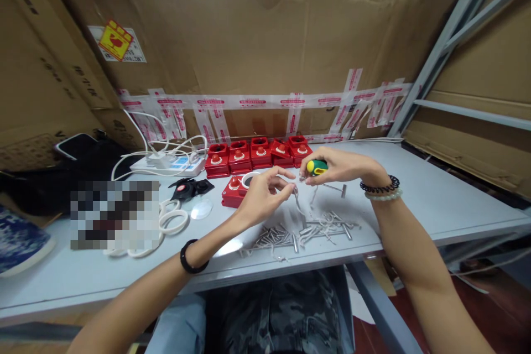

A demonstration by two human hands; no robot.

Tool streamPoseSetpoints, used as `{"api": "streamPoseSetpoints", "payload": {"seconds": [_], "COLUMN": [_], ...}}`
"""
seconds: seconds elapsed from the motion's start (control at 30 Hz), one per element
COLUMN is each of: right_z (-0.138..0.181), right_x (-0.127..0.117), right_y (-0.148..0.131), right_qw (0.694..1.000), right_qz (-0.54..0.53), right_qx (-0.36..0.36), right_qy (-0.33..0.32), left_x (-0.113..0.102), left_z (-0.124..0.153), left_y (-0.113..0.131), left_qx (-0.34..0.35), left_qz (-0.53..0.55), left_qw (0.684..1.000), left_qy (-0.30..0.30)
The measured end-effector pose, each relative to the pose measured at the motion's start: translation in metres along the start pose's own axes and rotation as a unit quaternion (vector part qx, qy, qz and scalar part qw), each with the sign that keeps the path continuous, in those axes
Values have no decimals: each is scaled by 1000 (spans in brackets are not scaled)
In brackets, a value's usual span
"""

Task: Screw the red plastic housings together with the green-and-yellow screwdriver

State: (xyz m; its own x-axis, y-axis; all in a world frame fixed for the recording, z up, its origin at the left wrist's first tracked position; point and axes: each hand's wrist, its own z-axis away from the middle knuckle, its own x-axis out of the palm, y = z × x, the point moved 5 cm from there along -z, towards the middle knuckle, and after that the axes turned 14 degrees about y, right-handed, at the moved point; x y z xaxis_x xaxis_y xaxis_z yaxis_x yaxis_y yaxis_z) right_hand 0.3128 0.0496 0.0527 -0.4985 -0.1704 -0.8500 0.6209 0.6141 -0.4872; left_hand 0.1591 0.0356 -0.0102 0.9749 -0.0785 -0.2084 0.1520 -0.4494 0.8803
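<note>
From the head view I work across the counter (435, 199) left to right. Far left sits a dark bag (37, 188), then a blurred patch, then white rings (172, 218) lying loose beside a clear lens (201, 209) and a black part (188, 188). Behind them a power strip (168, 165) trails white cables.

Next comes a row of 5 red units (259, 154) against the cardboard wall, all looking closed and lined up; I judge these finished. 1 more red unit (233, 192) sits apart in front of the row, with a white ring (249, 178) at its top edge, just behind my left hand; I take it as the one in work, though I cannot tell how complete it is.

My left hand (263, 196) is raised just above the counter, fingers pinched narrow on a small thin piece, too small for me to tell what. My right hand (338, 167) is closed around a screwdriver (317, 167) with a green and yellow handle, its tip pointing toward my left fingertips. The 2 hands nearly meet.

Below them lies a pile of metal pins (309, 229), still large, and a single pin (338, 188) rests near my right wrist. By that pile and the loose rings, I judge plenty is left.
</note>
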Motion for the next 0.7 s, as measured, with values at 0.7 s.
{"api": "streamPoseSetpoints", "payload": {"seconds": [0.7], "right_z": [9], "right_x": [-26], "right_y": [-4], "right_qw": [983], "right_qz": [-65], "right_qx": [1], "right_qy": [170], "left_x": [30], "left_z": [21], "left_y": [-21], "left_qx": [-149], "left_qz": [152], "left_qw": [973], "left_qy": [-85]}}
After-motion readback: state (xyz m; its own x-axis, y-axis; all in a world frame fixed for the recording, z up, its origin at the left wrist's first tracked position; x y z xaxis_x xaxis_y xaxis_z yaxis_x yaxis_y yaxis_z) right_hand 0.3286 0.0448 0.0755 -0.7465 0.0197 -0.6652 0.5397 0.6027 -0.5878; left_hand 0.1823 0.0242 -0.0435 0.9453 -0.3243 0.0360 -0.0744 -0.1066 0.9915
